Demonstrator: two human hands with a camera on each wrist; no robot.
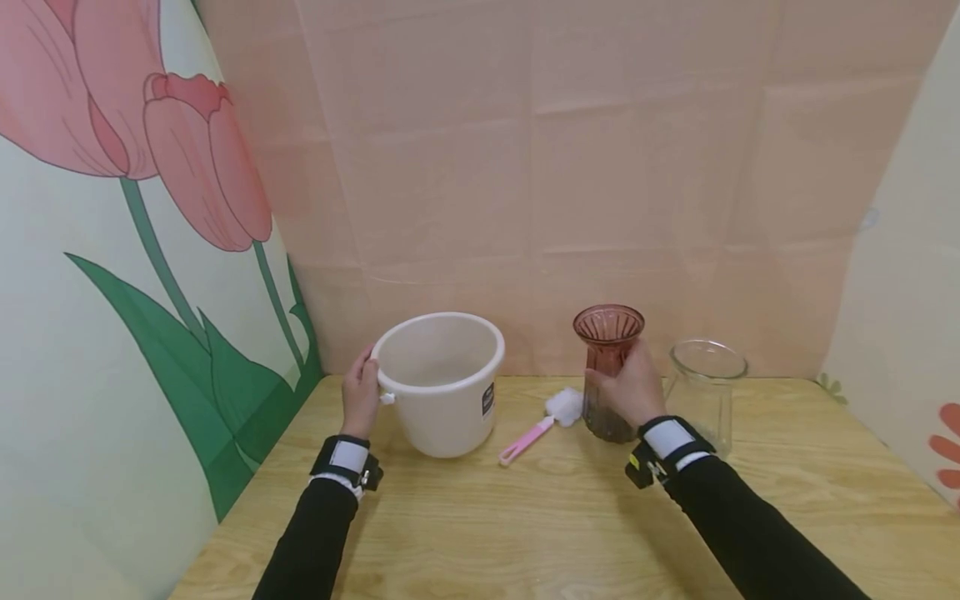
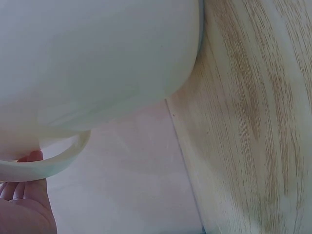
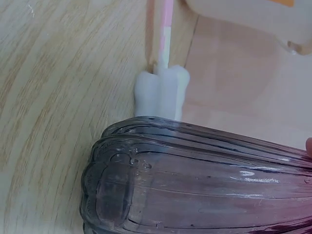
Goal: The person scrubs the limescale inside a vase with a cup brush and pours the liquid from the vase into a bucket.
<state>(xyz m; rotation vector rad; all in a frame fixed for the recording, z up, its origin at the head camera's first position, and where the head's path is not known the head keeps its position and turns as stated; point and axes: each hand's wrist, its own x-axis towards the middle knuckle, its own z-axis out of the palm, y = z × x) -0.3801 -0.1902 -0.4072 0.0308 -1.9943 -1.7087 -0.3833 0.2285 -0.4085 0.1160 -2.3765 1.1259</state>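
Observation:
A white bucket [image 1: 442,423] with a dark label stands upright on the table's left side. My left hand [image 1: 362,398] holds it at the left of its rim; the left wrist view shows fingers reaching behind the white handle [image 2: 61,163]. My right hand [image 1: 636,392] grips a ribbed glass vase [image 1: 600,404], reddish at its flared top and greyish toward its base. The vase looks upright, with its base at or close to the tabletop. Just left of it lies a cleaning brush with a pink handle [image 1: 527,442] and a white sponge head [image 3: 161,92], partly behind the vase in the right wrist view.
A clear glass vase [image 1: 705,400] stands right of my right hand, partly hidden by the wrist. The wooden table [image 1: 525,533] ends at a pink sheet [image 1: 637,167] behind. A tulip-printed panel [image 1: 97,375] borders the left side, and a pale panel the right.

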